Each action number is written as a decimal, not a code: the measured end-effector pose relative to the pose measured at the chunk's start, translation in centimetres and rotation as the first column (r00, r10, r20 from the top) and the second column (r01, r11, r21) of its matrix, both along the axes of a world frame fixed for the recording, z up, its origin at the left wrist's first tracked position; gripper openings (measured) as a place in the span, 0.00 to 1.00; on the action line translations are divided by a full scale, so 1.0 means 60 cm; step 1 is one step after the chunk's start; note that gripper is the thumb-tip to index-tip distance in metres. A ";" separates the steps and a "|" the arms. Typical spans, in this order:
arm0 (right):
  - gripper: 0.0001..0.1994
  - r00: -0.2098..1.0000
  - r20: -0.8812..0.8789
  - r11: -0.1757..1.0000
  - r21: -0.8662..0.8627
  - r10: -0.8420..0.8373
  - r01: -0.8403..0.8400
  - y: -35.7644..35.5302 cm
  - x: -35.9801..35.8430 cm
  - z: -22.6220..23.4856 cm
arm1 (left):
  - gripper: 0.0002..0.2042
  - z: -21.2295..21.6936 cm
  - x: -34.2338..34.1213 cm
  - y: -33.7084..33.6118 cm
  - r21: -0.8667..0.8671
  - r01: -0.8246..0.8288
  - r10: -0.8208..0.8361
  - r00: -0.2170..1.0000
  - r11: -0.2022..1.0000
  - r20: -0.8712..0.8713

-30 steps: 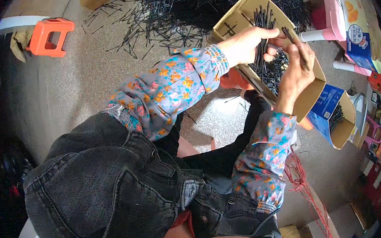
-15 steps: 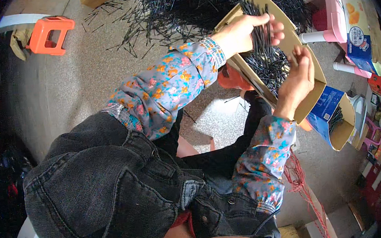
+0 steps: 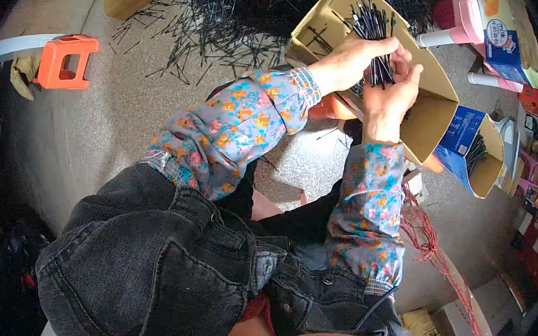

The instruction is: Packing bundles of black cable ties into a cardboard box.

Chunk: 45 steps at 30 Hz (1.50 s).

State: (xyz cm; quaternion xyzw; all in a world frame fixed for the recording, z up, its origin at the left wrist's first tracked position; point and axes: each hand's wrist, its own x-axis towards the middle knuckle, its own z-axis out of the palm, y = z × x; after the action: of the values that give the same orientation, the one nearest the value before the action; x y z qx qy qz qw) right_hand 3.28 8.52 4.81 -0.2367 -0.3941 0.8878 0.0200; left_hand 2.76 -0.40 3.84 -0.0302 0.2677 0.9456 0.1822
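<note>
Both hands, left hand (image 3: 349, 63) and right hand (image 3: 391, 88), clasp a bundle of black sticks (image 3: 374, 35) over the cardboard box (image 3: 433, 120); evening the ends would help.

Speckled grey floor (image 3: 117, 137) had a big heap of thin black sticks (image 3: 253, 7) spread over it, an orange plastic stool (image 3: 64, 61) off left, and red string (image 3: 428, 243) trailing right.

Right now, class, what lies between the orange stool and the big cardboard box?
In the head view, scattered black sticks lie on the floor between the orange stool and the cardboard box.
</note>
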 end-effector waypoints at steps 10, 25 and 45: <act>0.15 0.737 0.040 0.697 0.293 0.675 -0.654 0.026 0.025 0.051 | 0.22 0.031 -0.005 -0.048 -0.674 -0.022 -0.103 0.984 0.738 -0.145; 0.11 0.619 0.091 0.613 0.084 0.780 -0.785 0.039 0.040 0.053 | 0.12 0.023 -0.009 -0.057 -0.404 0.177 -0.239 0.965 0.897 -0.107; 0.12 0.508 0.223 0.507 0.066 0.832 -0.860 0.061 0.033 0.054 | 0.19 0.013 -0.035 -0.043 -0.381 -0.134 0.007 0.949 0.915 -0.315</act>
State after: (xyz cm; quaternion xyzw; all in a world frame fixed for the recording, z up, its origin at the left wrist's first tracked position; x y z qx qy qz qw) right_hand 5.29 12.18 8.03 -0.0821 -0.5329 0.7246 -0.4293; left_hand 0.68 -2.98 4.64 0.0711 0.4778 0.8706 0.0938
